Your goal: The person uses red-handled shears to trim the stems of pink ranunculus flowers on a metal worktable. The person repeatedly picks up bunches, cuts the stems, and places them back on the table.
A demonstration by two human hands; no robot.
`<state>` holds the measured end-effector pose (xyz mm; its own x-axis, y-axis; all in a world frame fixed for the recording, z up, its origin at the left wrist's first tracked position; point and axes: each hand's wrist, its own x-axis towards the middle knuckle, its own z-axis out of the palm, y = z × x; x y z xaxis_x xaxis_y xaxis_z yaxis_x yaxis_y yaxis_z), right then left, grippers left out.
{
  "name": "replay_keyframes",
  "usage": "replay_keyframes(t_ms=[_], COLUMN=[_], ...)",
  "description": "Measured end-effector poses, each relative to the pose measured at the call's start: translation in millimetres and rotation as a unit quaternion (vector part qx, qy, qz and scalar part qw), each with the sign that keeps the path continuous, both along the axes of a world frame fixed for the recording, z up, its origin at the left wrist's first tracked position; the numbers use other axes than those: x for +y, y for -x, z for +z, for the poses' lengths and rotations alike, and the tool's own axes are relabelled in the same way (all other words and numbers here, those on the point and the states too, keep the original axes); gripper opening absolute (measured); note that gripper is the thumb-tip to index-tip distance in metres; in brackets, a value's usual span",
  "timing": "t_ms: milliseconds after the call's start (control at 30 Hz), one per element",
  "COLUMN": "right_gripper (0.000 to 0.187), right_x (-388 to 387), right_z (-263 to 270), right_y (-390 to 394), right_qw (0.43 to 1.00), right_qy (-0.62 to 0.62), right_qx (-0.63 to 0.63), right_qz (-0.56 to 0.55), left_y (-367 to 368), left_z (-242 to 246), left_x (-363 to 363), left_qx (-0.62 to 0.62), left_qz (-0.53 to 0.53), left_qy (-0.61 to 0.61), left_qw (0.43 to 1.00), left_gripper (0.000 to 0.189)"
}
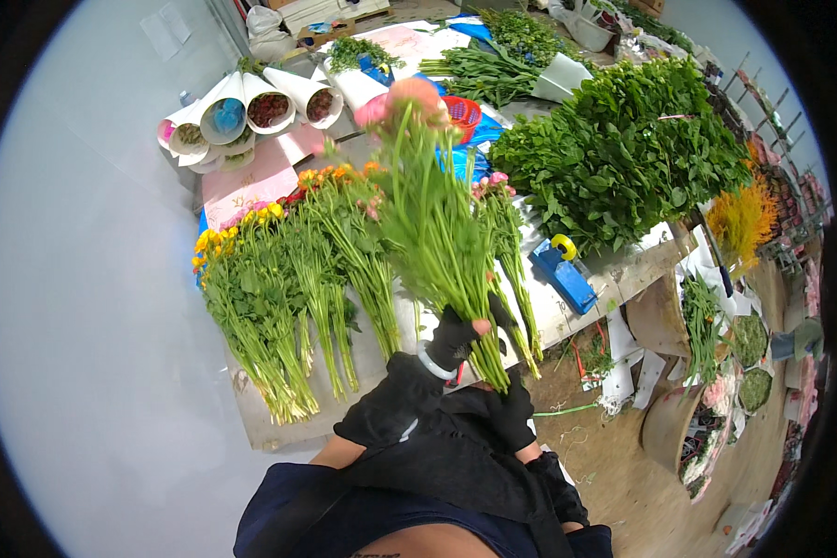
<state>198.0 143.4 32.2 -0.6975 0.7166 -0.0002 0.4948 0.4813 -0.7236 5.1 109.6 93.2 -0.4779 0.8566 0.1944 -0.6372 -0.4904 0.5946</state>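
My left hand (458, 338), in a black glove with bare fingertips and a pale bangle at the wrist, is closed around the stems of a bunch of pink flowers (439, 237). The blossoms point away from me and are blurred. At the cut stem ends is my right hand (513, 411), also black-gloved, its fingers partly hidden by the stems; whether it grips them I cannot tell. Beneath and beside the bunch, yellow, orange and pink flowers (272, 300) lie in rows on the table (265, 429). A smaller pink-flowered bunch (506, 244) lies to the right.
A blue tape dispenser (565, 279) with yellow tape stands near the table's right edge. Leafy green branches (621, 160) are heaped behind it. Paper-wrapped bouquets (268, 104) and a red basket (462, 115) are at the back. Round containers (669, 425) of flowers stand on the floor at right.
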Motion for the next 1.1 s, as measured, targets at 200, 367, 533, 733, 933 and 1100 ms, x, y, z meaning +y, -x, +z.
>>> replay_keyframes(t_ms=[200,367,533,733,933,1100], right_gripper=[0.031,0.030,0.030,0.030,0.030,0.038], right_x=[8,7,-1,0,-3,9], right_z=[-46,-88,-101,-100,-101,-77], right_y=[-46,-65,-82,-74,-78,-64], right_qw=[0.993,0.987,0.986,0.984,0.985,0.992], right_qy=[-0.093,0.000,0.011,0.042,0.035,0.113], right_qx=[-0.027,0.129,0.121,0.114,0.105,-0.018], right_qz=[-0.061,-0.097,-0.111,-0.132,-0.130,-0.059], left_y=[-7,-42,-54,-46,-43,-52], left_z=[-13,-28,-44,-56,-56,-47], left_x=[-2,-6,-8,-29,-26,-10], left_qx=[0.148,0.270,0.294,0.307,0.316,0.309], left_qz=[0.005,-0.060,-0.065,-0.060,-0.040,-0.015], left_qy=[0.107,0.192,0.252,0.308,0.303,0.265], left_qw=[0.983,0.942,0.920,0.899,0.898,0.913], left_gripper=[0.051,0.044,0.042,0.040,0.038,0.037])
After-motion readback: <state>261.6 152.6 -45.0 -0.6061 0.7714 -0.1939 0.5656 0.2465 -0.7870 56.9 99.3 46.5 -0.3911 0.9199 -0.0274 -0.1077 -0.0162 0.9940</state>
